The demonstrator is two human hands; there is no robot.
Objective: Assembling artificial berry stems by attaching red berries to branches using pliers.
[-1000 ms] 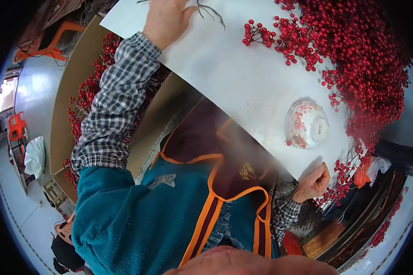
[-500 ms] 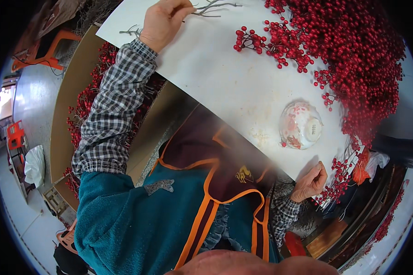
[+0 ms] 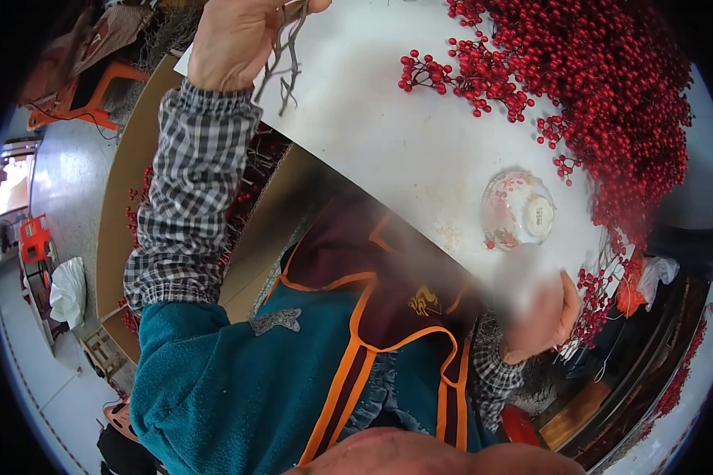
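Red berries (image 3: 610, 95) heap up across the far right of the white table (image 3: 388, 134), with a loose sprig (image 3: 420, 71) lying apart at the pile's near edge. A second ago my left hand (image 3: 238, 39) lay flat out on the table over the bare grey twigs (image 3: 285, 55); now it has lifted them and is clenched around the bunch at the table's left corner, stems hanging down from the fist. I judge the stripped stalk is being carried off. My right hand (image 3: 543, 317) sits at the near right edge, blurred, fingers curled beside a berry stem (image 3: 590, 305); I cannot tell whether it grips it. A patterned bowl (image 3: 519, 210) stands between the hands, holding only a few berries.
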